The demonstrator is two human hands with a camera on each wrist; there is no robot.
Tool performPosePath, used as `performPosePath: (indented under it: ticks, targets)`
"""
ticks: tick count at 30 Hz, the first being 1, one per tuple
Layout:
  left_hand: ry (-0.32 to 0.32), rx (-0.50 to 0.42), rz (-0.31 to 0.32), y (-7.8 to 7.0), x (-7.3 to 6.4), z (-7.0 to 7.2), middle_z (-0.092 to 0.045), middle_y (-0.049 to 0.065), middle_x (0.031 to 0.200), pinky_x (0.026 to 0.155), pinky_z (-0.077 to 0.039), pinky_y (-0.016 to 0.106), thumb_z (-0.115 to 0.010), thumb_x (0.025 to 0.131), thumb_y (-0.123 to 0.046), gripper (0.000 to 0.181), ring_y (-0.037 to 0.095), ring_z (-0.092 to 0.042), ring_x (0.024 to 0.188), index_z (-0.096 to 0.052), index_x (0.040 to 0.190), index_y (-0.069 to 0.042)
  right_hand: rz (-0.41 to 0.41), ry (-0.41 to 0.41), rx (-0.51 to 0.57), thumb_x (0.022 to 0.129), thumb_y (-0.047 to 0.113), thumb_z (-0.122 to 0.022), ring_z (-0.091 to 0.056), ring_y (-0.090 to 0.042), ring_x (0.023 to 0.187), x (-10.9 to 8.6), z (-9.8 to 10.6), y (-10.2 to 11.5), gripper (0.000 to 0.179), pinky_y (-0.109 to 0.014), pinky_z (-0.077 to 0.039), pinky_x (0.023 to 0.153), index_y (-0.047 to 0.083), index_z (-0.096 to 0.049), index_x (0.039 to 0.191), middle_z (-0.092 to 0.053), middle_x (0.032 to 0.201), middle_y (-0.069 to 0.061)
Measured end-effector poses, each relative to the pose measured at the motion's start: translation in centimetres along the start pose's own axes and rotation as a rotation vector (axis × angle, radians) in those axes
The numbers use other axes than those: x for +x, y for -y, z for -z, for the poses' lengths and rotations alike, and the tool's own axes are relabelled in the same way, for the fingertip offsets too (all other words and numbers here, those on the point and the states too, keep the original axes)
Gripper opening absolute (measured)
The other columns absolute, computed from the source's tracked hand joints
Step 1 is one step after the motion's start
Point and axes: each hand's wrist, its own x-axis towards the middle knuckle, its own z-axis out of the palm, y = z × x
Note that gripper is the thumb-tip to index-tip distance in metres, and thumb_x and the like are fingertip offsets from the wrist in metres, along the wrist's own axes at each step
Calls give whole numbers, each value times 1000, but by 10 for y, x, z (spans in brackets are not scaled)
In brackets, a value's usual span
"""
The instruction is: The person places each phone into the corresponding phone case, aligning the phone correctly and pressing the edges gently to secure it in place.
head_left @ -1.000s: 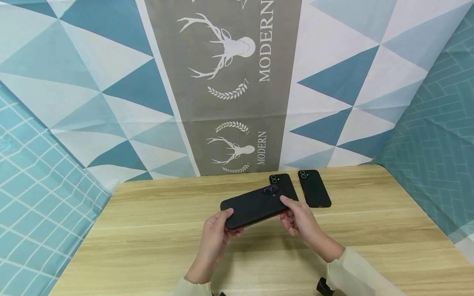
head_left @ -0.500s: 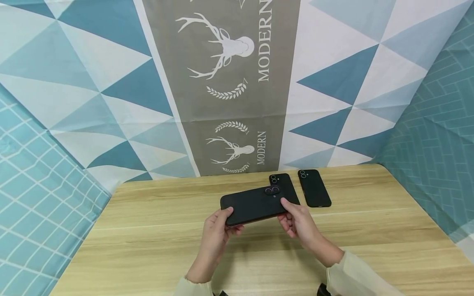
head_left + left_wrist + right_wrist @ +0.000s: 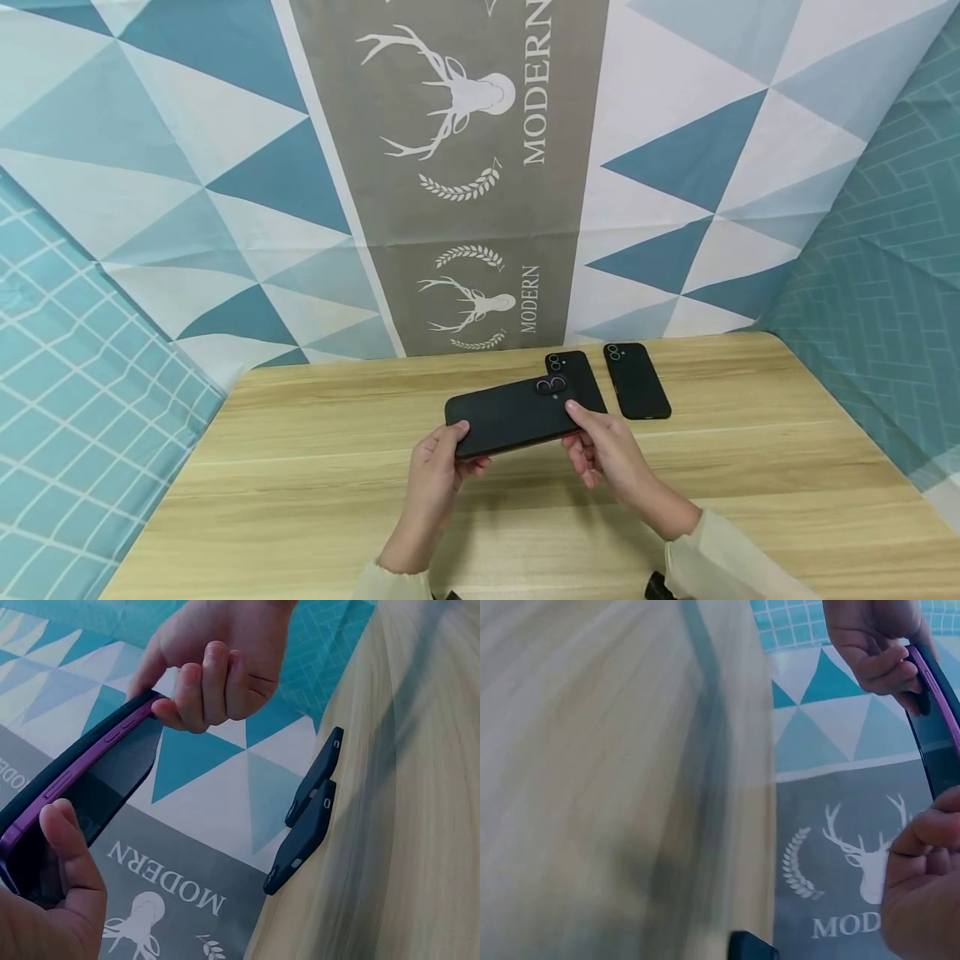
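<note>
In the head view, a phone (image 3: 510,418) with a black back and camera rings is held raised above the table, back side up. My left hand (image 3: 437,475) grips its left end, thumb on top and fingers curled beneath. At the camera end, my right hand (image 3: 609,446) pinches the near edge with its thumb on the back. The left wrist view shows the phone's purple side frame (image 3: 79,765) with buttons, between a black layer and the dark screen (image 3: 120,784). The right wrist view shows the same phone (image 3: 930,739), cut off by the image edge.
Two black phones (image 3: 572,367) (image 3: 637,382) lie back up at the far right of the wooden table (image 3: 300,500), the left one partly hidden by the held phone. Patterned cloth (image 3: 480,200) stands behind the table, with blue cloth at both sides.
The held phone has tilted slightly, its near edge rising a little and more of its far side flattening. Both hands keep their hold with barely any movement.
</note>
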Motion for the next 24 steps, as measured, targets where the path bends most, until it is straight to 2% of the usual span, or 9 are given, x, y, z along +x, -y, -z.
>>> performPosePath:
  ticks: [5, 16, 24]
  targets:
    - [-14, -19, -13, 1, -1, -1, -64, -3, 62, 55, -51, 18, -42, 97, -13, 26, 8, -59, 55, -57, 75, -9, -9, 41, -25, 100, 43, -38, -40, -6, 36, -1, 3, 5, 48, -18, -34, 37, 10, -48, 66, -46, 48, 6]
    - [-44, -14, -25, -1, 1, -3, -63, -3, 59, 54, -50, 18, -45, 96, -14, 26, 8, -59, 53, -57, 74, -7, -54, -18, 22, 98, 42, -43, -37, -5, 40, -4, 0, 9, 44, -16, -28, 40, 10, -50, 68, -43, 51, 7]
    - [-19, -15, -3, 0, -1, -3, -64, -4, 61, 54, -51, 17, -44, 96, -13, 24, 7, -60, 54, -59, 77, -8, -71, -56, 89, 97, 42, -46, -39, -4, 41, -6, -1, 8, 43, -15, -31, 40, 13, -54, 67, -47, 51, 7]
